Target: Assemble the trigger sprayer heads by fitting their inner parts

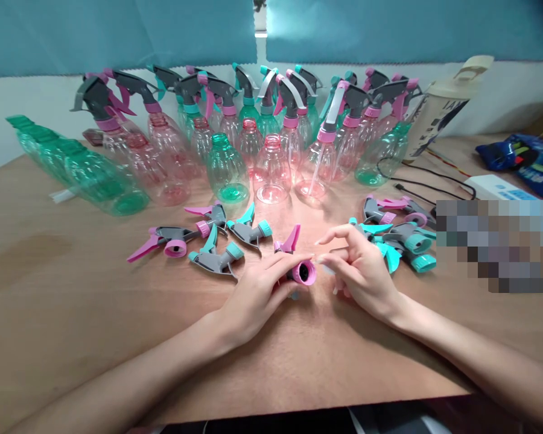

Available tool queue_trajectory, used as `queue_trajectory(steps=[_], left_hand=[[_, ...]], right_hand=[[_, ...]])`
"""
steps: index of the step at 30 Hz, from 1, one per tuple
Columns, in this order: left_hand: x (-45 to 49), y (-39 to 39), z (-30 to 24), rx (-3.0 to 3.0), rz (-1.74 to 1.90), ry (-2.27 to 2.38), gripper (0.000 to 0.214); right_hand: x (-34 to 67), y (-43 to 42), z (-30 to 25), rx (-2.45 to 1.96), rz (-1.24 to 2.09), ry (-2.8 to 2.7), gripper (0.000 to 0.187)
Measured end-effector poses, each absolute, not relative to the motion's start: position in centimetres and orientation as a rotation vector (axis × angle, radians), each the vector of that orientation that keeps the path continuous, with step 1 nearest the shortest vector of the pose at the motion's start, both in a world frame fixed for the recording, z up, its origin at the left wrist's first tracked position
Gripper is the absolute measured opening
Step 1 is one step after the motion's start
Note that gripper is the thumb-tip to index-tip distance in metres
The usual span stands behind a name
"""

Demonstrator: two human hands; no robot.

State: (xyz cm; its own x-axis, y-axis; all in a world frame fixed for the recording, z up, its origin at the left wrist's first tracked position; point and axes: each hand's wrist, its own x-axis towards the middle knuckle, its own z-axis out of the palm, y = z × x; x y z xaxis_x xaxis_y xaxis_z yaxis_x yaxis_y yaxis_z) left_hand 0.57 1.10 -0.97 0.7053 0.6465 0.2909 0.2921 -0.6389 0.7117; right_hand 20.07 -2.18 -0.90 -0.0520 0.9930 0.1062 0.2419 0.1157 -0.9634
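Note:
My left hand (265, 289) is closed round a spray trigger head (304, 273) with a grey body, pink lever and pink screw collar. The collar's open end faces right, towards my right hand. Just beside it my right hand (359, 274) hovers over the table, fingers bent, with a gap between thumb and index finger. Something small and pale shows by its fingertips, too blurred to name. Left of my hands lie several loose trigger heads (215, 262), in grey with pink or turquoise. Another pile of trigger heads (402, 235) lies beyond my right hand.
Clear pink bottles (272, 175) and green bottles (227, 172) stand across the back, many topped with trigger heads. Green bottles (95, 181) line the left. At right are a tall cream drink bottle (438, 114), a black cable (429, 175), a white box (498, 188) and blue packets (525, 160).

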Motion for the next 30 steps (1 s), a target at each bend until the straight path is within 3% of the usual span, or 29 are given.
queue_trajectory(steps=[7, 12, 24, 30], left_hand=[[1.3, 0.8, -1.0, 2.23, 0.707, 0.683, 0.028], [1.2, 0.8, -1.0, 2.183, 0.665, 0.746, 0.035], [1.2, 0.7, -1.0, 2.014, 0.663, 0.808, 0.032], [1.4, 0.1, -0.9, 1.666, 0.673, 0.796, 0.037]], right_hand=[[19.1, -1.8, -0.7, -1.337, 0.695, -1.835, 0.044], [19.7, -1.9, -0.7, -1.346, 0.661, -1.933, 0.056], [19.3, -2.6, -0.1, -1.306, 0.834, -1.854, 0.052], [19.9, -2.6, 0.9, -1.239, 1.331, -1.533, 0.052]])
